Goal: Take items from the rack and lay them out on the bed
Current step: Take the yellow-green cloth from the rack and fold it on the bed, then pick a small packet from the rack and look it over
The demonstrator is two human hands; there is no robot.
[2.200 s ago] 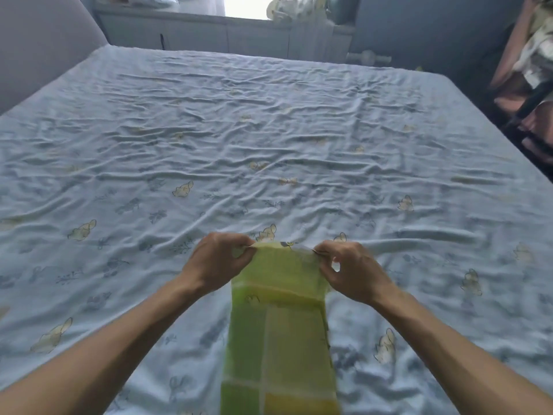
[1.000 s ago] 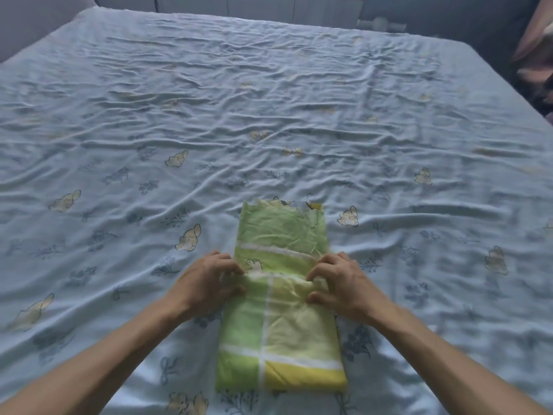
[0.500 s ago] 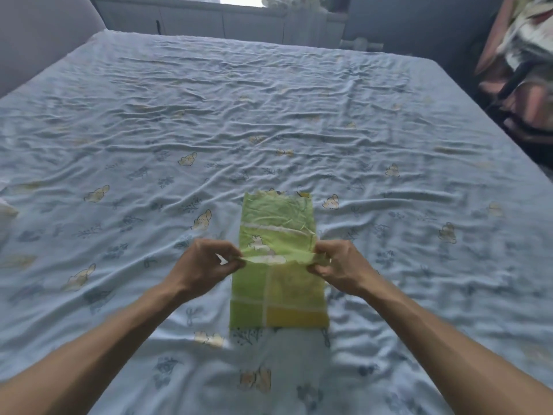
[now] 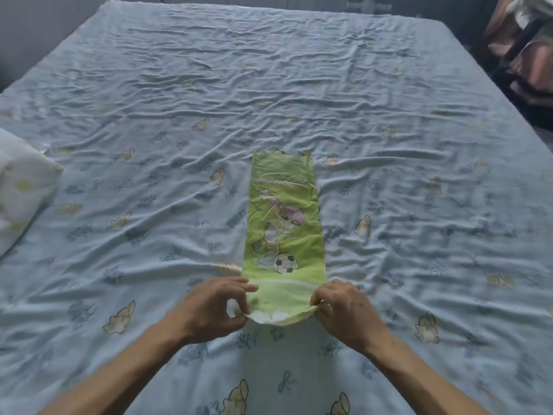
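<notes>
A long, narrow green cloth [image 4: 284, 217], printed with a cartoon figure in a purple cap kicking a football, lies flat and lengthwise near the middle of a bed [image 4: 299, 85] covered in a wrinkled pale blue sheet. At the cloth's near end, the left hand [image 4: 214, 308] and right hand [image 4: 348, 311] each pinch a corner, lifting that edge slightly off the sheet. A white patterned pillow [image 4: 21, 190] rests far to the cloth's left.
</notes>
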